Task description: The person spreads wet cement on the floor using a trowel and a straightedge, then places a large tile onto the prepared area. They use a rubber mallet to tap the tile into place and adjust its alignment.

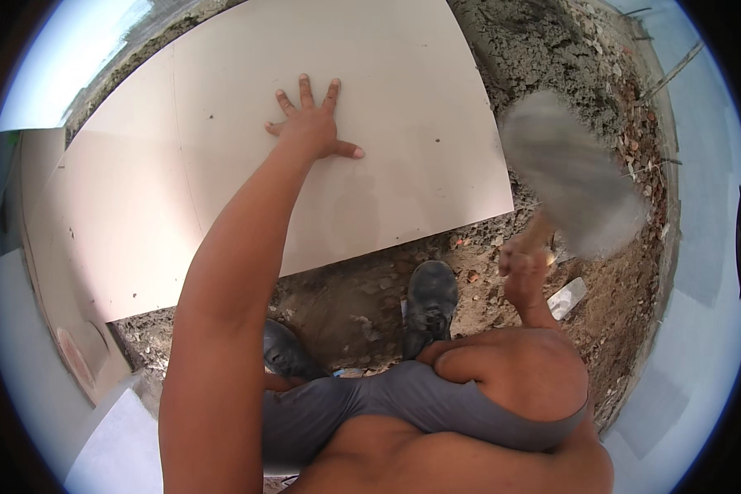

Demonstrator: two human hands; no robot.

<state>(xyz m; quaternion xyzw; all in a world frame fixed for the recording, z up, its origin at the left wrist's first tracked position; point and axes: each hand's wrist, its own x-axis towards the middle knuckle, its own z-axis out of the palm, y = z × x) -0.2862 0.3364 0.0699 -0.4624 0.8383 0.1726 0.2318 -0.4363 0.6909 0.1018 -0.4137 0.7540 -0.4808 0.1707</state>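
Note:
My left hand (307, 128) lies flat on a large pale tile (403, 74), its fingers spread and nothing in them. The tile covers much of the ground in front of me, over grey mortar (535, 49) that shows along its right side. On the right, my right hand (525, 267) is wrapped round the short handle of a mallet (572, 173). The mallet's broad grey head is smeared by motion just past the tile's right corner. Whether the head touches anything cannot be made out.
My dark shoes (432, 300) stand on rough soil by the tile's near edge. A small pale offcut (566, 298) lies beside my right wrist. Rubble lines the bluish wall (704, 222) on the right, where a thin stick (673, 70) juts out. Pale panels (25, 329) stand at left.

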